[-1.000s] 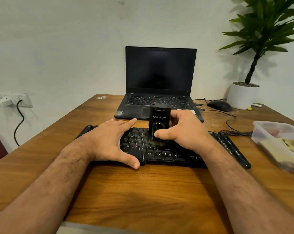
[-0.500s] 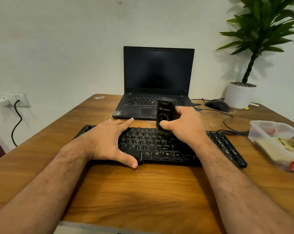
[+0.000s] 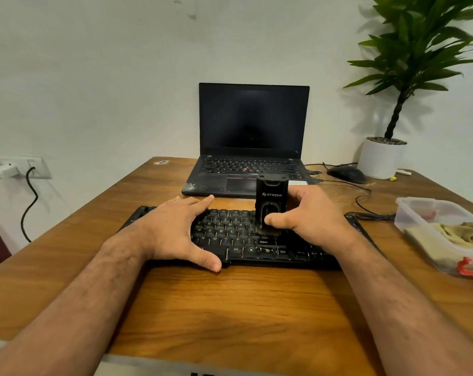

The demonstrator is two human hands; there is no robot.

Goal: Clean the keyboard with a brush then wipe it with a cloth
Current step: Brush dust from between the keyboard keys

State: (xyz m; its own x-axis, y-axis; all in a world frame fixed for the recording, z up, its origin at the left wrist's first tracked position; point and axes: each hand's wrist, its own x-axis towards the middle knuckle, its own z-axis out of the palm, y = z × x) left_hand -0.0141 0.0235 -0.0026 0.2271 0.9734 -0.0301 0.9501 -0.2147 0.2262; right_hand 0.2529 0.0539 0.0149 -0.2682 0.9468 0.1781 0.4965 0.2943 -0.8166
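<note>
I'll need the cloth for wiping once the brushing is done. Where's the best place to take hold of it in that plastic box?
Pinch the bunched folds of the cloth from straight above. It lies crumpled in the open plastic box, whose walls block a sideways approach, and the raised folds give fingers something to close on. The right hand, now holding the brush, is nearer.

Wood-grain table (image 3: 230, 308); matt black keyboard (image 3: 230, 229).
</note>
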